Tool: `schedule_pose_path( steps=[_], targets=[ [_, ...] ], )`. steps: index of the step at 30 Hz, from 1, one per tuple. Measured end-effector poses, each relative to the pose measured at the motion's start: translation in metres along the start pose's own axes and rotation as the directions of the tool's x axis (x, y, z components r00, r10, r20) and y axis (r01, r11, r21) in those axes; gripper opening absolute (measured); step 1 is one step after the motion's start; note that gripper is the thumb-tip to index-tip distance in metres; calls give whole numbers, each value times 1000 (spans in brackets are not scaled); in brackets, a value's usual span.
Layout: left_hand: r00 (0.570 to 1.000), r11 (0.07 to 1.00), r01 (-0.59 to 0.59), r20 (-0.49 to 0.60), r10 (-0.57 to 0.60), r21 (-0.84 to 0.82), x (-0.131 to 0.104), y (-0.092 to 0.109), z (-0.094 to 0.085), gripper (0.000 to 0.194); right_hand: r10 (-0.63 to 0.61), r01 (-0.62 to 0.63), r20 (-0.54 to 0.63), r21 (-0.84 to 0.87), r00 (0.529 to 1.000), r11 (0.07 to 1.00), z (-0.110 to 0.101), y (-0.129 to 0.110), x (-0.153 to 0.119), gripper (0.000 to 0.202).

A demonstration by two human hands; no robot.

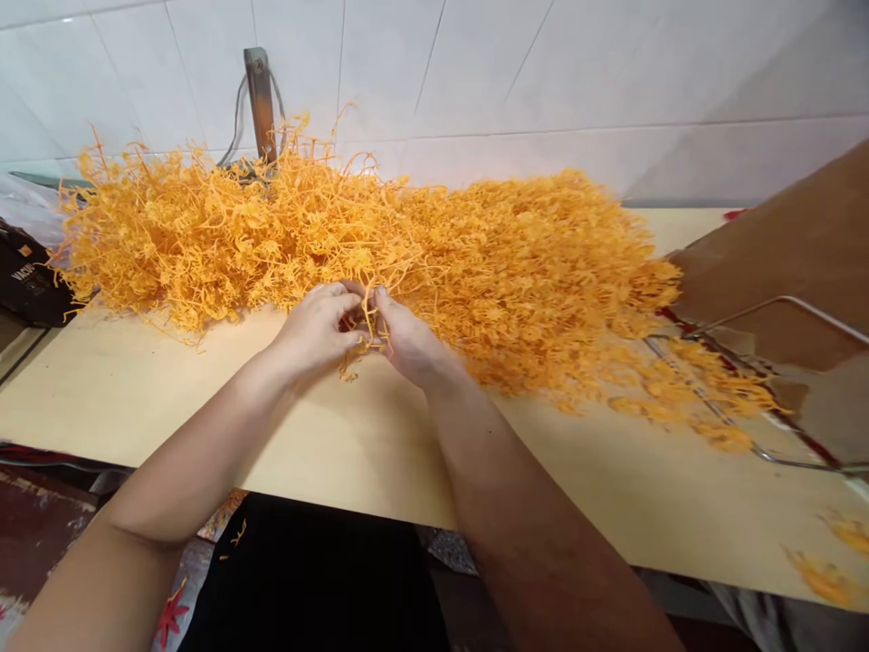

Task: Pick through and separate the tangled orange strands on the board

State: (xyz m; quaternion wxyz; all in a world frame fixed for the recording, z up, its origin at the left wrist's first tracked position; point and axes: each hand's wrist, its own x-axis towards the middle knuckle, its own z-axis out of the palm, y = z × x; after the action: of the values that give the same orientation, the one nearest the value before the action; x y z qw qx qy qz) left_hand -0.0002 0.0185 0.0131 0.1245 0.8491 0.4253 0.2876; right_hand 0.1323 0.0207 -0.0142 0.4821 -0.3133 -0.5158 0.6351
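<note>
A large heap of thin, branching orange plastic sprigs [204,235] spreads along the back of the pale tabletop [326,444]. Its right part [536,272] looks denser and more evenly laid. At the front edge of the heap, my left hand [322,321] and my right hand [411,344] meet, with fingers curled toward each other. Between them they pinch an orange sprig [368,312], whose thin stems stick out above and below the fingertips. Some of my fingertips are hidden behind the sprig and the hands.
Behind the heap, a metal bracket [259,104] with a cable stands against the tiled wall. Brown cardboard [780,244] and a bent wire frame [794,464] are at right. A black package [31,281] sits far left. Loose orange pieces [825,575] lie near the right front edge.
</note>
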Motion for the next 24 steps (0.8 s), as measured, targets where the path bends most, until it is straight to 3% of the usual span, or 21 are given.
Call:
schedule_pose_path(
  steps=[5,9,12,15,19,24],
  targets=[
    [999,993,26,33,-30,113,-1,8,6,9,-41,30,-128,-85,991,996,-2,-3,-1,43],
    [983,979,170,-46,-176,-115,1,5,5,12,8,-27,-255,-72,967,997,2,-10,-3,41],
    [939,870,296,-44,-340,-395,4,1,3,8,14,-12,-277,10,961,1000,5,-12,-4,37],
    [887,701,388,34,-461,-598,7,2,2,4,-41,68,-295,84,955,994,6,-12,-4,32],
    [835,559,451,107,-540,-696,7,9,0,5,-87,145,-362,135,928,980,7,-12,-4,27],
    [824,452,446,157,-544,-773,5,14,2,9,-55,145,-383,211,922,967,7,-14,-3,32]
  ],
)
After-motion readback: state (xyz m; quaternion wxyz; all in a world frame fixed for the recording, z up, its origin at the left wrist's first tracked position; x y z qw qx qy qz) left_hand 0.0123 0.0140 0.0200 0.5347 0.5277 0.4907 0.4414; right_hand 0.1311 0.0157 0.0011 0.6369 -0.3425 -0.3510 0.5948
